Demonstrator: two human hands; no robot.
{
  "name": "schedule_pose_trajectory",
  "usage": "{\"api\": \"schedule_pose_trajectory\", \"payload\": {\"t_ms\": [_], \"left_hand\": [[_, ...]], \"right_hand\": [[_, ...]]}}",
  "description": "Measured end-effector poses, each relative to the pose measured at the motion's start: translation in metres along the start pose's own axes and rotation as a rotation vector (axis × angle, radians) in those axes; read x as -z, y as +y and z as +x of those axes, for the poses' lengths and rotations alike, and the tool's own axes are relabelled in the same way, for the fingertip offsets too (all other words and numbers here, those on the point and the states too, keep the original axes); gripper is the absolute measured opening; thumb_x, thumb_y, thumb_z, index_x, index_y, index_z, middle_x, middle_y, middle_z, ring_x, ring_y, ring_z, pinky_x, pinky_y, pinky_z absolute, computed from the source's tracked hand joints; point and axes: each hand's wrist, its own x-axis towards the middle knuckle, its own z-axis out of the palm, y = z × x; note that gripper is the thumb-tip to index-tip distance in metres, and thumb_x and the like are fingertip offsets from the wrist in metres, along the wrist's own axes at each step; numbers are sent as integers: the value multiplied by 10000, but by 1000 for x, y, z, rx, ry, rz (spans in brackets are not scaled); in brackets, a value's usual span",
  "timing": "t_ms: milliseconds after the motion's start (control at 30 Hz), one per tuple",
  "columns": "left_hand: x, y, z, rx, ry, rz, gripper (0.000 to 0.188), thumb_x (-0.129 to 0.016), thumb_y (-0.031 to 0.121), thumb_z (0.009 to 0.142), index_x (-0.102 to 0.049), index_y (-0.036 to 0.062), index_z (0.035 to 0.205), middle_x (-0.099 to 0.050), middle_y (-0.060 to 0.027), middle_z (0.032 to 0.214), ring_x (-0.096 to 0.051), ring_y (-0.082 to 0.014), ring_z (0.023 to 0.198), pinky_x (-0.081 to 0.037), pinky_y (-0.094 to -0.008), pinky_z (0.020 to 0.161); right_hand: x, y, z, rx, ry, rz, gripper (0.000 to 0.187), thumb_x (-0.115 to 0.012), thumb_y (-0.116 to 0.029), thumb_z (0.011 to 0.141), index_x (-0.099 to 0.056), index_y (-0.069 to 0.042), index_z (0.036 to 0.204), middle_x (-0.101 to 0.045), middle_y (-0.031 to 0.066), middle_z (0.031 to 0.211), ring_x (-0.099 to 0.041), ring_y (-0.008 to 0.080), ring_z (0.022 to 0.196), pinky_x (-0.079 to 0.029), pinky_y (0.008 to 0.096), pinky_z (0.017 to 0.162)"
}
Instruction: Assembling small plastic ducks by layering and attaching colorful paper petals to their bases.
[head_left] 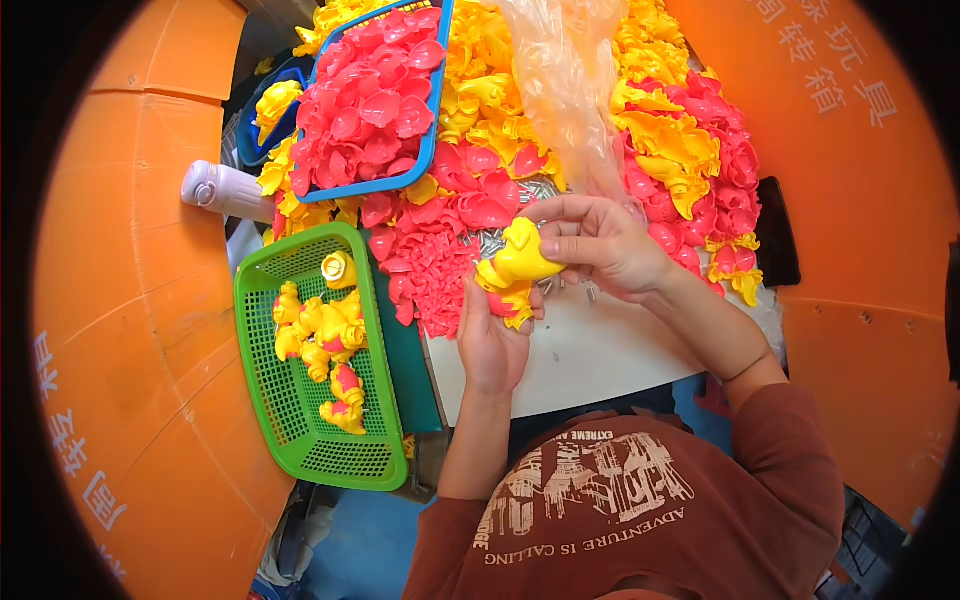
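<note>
Over the front of the work table I hold a yellow toy figure (527, 252) with a bit of red low on it. My left hand (495, 345) is closed round its lower end from below. At its rounded upper part, my right hand (607, 245) pinches it between thumb and fingers. Just beyond my hands lie small silver metal pins (492, 243), partly hidden by the toy. A heap of small red plastic pieces (435, 275) lies to the left of the toy. Larger red cupped shells (485, 200) are behind it.
At left, a green basket (372, 430) holds several yellow-and-red toy figures. A blue-rimmed basket (432, 150) of red shells stands behind it, beside a lilac bottle (225, 190). Yellow shells (660, 150), a clear plastic bag (570, 90) and a dark flat object (778, 230) lie farther back. Orange panels (860, 220) flank both sides.
</note>
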Motion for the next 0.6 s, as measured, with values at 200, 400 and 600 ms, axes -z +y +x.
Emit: {"api": "schedule_pose_trajectory", "payload": {"t_ms": [200, 400, 600], "left_hand": [[-1, 0, -5, 124, -168, -126, 464, -259, 414, 980, -425, 53, 1222, -548, -93, 1098, -546, -190, 835, -433, -315, 693], [8, -4, -4, 181, -140, -86, 439, -253, 373, 990, -399, 54, 1253, -529, -111, 1163, -552, -200, 961, -454, -335, 770], [2, -5, -8, 183, -71, 5, 410, -264, 345, 995, -376, 56, 1264, -525, -108, 1153, -553, -191, 964, -471, -348, 768]], "right_hand": [[17, -9, -1, -107, -65, 79, 305, -587, -72, 854, -575, 16, 1147, -630, 67, 933, -568, 60, 727, -425, 166, 526], [8, -10, -14, 13, -157, -267, 249, -528, -38, 884, -604, 19, 1113, -638, 76, 968, -588, 92, 838, -469, 222, 712], [-2, -12, -18, 178, -198, -412, 227, -501, -17, 893, -621, 17, 1082, -634, 68, 944, -584, 123, 881, -453, 263, 792]]}}
